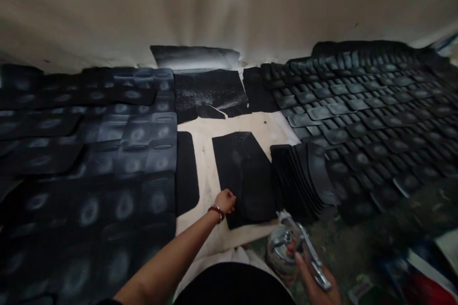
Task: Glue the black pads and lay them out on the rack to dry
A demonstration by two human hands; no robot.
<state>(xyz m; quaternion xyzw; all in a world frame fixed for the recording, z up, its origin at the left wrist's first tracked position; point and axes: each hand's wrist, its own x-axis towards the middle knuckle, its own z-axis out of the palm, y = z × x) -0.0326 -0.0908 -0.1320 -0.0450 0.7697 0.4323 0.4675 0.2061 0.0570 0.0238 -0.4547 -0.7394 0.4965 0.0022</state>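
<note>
My left hand (226,201), with a bracelet at the wrist, is closed over the left edge of a flat black sheet (246,171) in front of me. Whether its curled fingers pinch anything is hidden from this angle. In my right hand (317,276) is a metal spray gun (304,243) with a round cup, its nozzle pointing towards the sheet's near right corner. A fanned stack of black pieces (296,178) lies right of the sheet. To its left sits another black piece (186,171) with rounded corners.
Overlapping black panels with pale misty spots (132,162) cover the left side. Long rows of overlapping black pieces (358,105) spread over the right. Pale backing (207,152) shows between them, and a pale wall or sheet (214,5) rises behind. Blue and red items (415,271) lie lower right.
</note>
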